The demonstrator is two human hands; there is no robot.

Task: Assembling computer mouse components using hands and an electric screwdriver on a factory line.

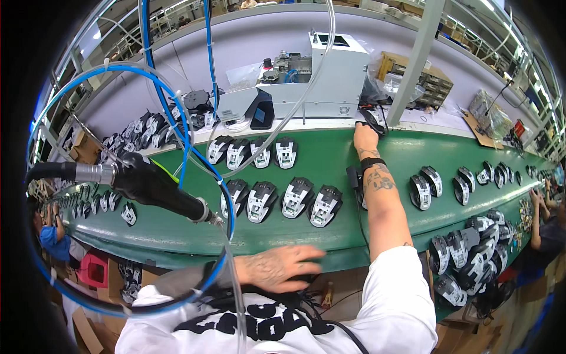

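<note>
Black-and-white computer mice point(262, 202) lie in two rows on the green bench point(177, 229), at twelve o'clock from our left grip point(276, 268), spread wide; whether our right grip point(365, 139), at one o'clock, holds anything, we cannot tell.

Bold black lettering point(227, 323) is printed across the chest of the white shirt point(377, 318) at six o'clock; it is broken up by folds and crossed by a clear tube point(239, 301), so no whole word can be read. Any small marks on the white machine point(339, 79) at one o'clock are too tiny to be made out.
</note>
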